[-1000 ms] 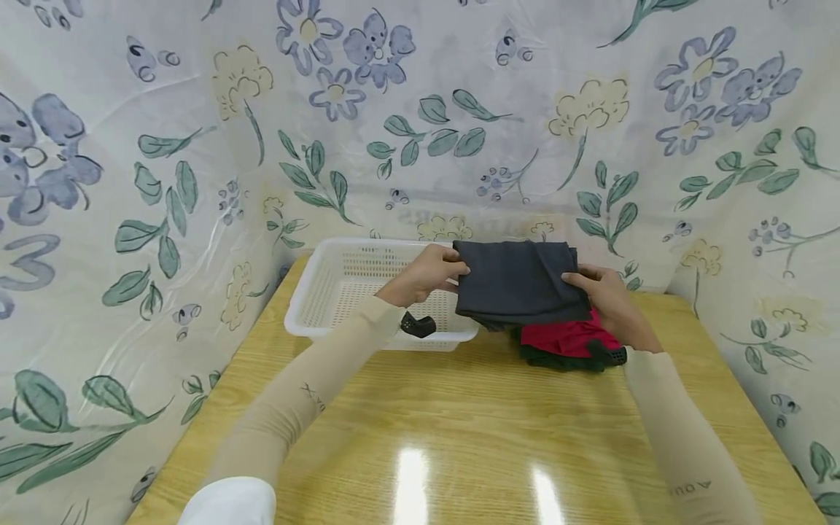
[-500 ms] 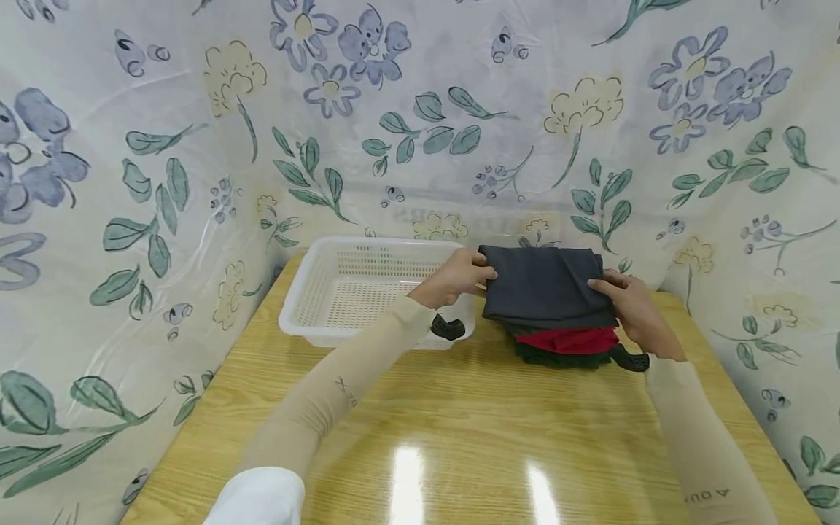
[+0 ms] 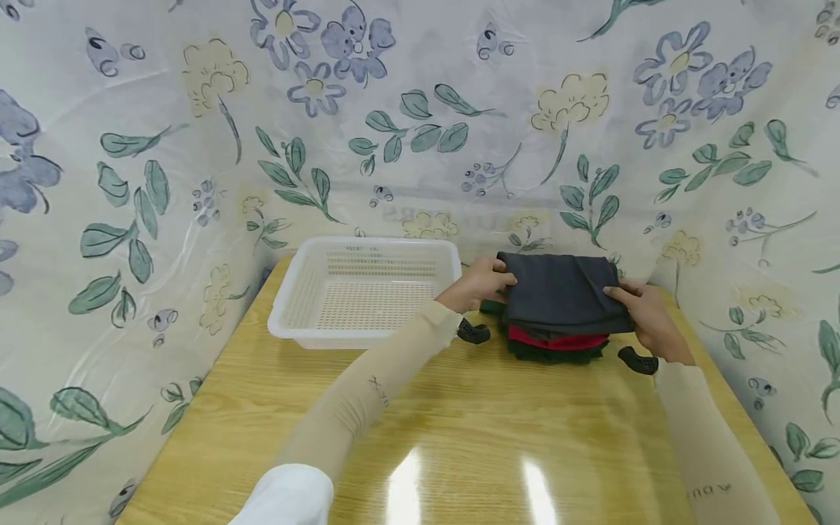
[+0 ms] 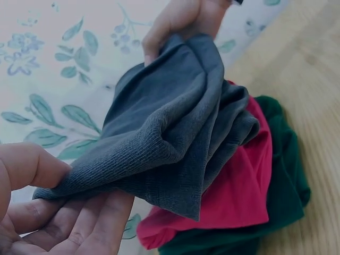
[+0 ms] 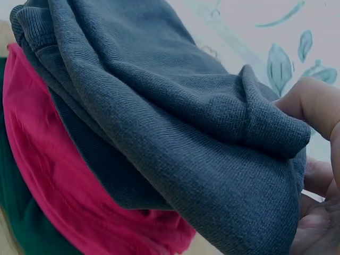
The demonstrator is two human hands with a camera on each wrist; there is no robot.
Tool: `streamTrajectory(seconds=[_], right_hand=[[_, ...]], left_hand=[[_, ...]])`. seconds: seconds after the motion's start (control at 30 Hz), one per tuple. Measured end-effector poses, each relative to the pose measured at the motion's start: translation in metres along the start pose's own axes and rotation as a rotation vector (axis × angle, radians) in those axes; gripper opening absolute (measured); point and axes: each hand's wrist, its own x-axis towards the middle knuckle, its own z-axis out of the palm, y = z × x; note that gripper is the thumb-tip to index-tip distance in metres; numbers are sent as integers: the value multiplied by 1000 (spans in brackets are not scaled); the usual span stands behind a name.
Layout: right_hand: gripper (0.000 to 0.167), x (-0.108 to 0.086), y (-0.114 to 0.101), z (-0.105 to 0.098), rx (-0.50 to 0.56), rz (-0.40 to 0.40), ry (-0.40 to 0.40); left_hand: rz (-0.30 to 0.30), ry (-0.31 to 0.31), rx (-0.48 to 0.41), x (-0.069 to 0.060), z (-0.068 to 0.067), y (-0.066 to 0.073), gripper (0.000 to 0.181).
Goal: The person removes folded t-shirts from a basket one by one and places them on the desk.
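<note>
Between both hands is a folded dark grey garment [image 3: 561, 292], its exact kind hidden by the folds. The left hand [image 3: 482, 284] pinches its left edge, thumb above and fingers beneath, as the left wrist view shows on the ribbed cloth [image 4: 133, 159]. At the opposite edge the right hand [image 3: 646, 310] pinches the cloth [image 5: 202, 138] between thumb and fingers. Directly below lie a folded red cloth [image 3: 558, 340] and a dark green cloth [image 3: 558, 354], stacked on the table. The grey garment covers most of this pile.
A white perforated plastic basket [image 3: 367, 339] stands left of the pile on the wooden table [image 3: 459, 423]. Behind and at the sides hangs a floral-printed sheet [image 3: 420, 189]. Black camera mounts [image 3: 474, 332] are strapped at the wrists.
Both hands have carried the grey garment rightward and down from beside the basket's right end onto the red and green pile. Their pinch on its edges stays the same.
</note>
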Motion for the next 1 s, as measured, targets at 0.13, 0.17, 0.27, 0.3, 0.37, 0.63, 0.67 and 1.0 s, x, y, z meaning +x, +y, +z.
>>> streamTrajectory(seconds=[0.13,0.17,0.27,0.3,0.37,0.63,0.67,1.0], right_hand=[[81,2,3,-6,-21,7,12],[81,3,5,-7,-20,17,25],[77,7,13,-9,-51,41,62],[77,8,16,-10,-65,51,75],[77,12,23,-11,-100,71,91],[78,13,39,-11,-207,102,81],[78,13,40,-11,-205,102,78],[77,12,51,-12,-144,124,91]], left_hand=[[-7,13,-12,7,5,-4,23],[-11,15,-13,9,6,-6,22],[-20,21,-6,15,9,-12,22],[-27,27,-7,16,9,-15,23],[-38,38,-12,19,10,-19,25],[-44,79,-5,24,14,-33,30],[-42,88,-2,23,15,-34,30],[-87,118,110,22,21,-39,2]])
